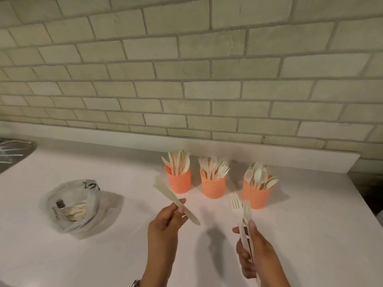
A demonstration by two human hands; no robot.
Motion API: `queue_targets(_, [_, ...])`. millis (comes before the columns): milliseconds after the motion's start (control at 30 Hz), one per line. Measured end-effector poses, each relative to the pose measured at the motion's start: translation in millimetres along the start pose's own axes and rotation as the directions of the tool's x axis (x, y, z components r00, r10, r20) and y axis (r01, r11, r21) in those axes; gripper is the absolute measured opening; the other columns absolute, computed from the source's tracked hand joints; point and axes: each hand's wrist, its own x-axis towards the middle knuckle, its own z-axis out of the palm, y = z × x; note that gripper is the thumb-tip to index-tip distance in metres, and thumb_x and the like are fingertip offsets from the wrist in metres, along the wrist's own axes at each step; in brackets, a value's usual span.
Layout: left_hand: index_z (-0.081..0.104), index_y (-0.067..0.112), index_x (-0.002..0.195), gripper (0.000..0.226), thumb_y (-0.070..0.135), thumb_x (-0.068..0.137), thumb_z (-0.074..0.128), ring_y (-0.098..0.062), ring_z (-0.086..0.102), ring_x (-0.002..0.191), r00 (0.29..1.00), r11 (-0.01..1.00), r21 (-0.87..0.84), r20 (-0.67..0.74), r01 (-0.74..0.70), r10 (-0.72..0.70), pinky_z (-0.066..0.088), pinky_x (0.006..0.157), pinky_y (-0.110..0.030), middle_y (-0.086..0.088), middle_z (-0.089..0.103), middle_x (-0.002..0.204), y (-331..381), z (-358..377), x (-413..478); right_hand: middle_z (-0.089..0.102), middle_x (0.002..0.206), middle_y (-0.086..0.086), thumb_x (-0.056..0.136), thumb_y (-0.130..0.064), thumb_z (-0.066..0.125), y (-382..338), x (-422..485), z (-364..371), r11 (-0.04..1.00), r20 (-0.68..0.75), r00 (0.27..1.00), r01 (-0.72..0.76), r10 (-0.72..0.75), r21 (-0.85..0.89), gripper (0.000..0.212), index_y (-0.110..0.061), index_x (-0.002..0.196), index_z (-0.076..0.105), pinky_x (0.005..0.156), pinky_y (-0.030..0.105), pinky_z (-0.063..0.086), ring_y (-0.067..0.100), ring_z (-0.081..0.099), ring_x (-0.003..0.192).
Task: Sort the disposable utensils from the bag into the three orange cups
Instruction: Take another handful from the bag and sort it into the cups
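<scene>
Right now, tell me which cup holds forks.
The middle cup: forks stand in it, while the left cup holds knives and the right cup spoons.

White counter, one bag and three orange cups standing on it.
I see the white counter carrying a crumpled pale bag well off to the left of the left hand, its mouth open on pale utensils inside. Beyond both hands three orange cups stand upright in a row: the knife cup just past the left hand, the fork cup between the hands, the spoon cup just beyond the right hand.
</scene>
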Motion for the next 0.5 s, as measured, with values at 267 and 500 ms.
queue_targets(267, [0.066,0.033,0.074,0.017,0.019,0.084,0.066,-0.011,0.063,0.077,0.973,0.942,0.285,-0.088,-0.18,0.212,0.051,0.073,-0.025,0.017,0.07,0.071,24,-24,117,0.045,0.054,0.007,0.043,-0.063,0.081,6,31,34,0.974,0.142,0.989,0.017,-0.05,0.224,0.087,-0.01,0.109,0.062,0.037,0.016,0.029,0.013,0.029,0.031])
queue_targets(500, [0.071,0.006,0.094,0.018,0.019,0.083,0.066,-0.023,0.065,0.085,0.98,0.803,0.562,0.131,-0.197,0.149,0.039,0.062,-0.012,-0.006,0.07,0.09,-10,-18,218,0.047,0.055,0.006,0.059,-0.024,0.075,33,46,78,0.946,0.023,0.985,0.157,-0.17,0.285,0.058,0.003,0.104,0.052,0.041,0.027,0.041,0.02,0.044,0.042])
